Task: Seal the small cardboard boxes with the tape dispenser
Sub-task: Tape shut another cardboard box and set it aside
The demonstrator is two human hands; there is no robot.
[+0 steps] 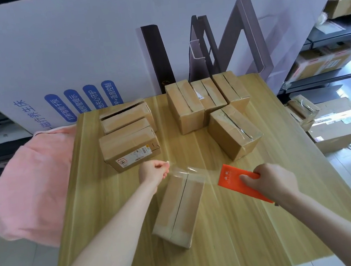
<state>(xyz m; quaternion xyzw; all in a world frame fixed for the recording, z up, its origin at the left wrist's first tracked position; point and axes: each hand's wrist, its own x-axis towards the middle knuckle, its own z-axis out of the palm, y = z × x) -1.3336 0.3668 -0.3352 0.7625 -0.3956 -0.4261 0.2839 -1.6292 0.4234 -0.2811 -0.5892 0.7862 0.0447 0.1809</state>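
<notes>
A small cardboard box (180, 209) lies in the middle of the wooden table (259, 243), its top seam running toward me. My left hand (154, 172) pinches the free end of a clear tape strip (189, 171) just beyond the box's far end. The strip stretches right to an orange tape dispenser (235, 181), which my right hand (270, 182) grips to the right of the box.
Two boxes (129, 147) stand at the left back of the table, several taped boxes (208, 107) at the right back. A large white printed carton (95, 54) walls the far side. A pink cloth (33, 181) lies left; shelves with parcels (340, 127) stand right.
</notes>
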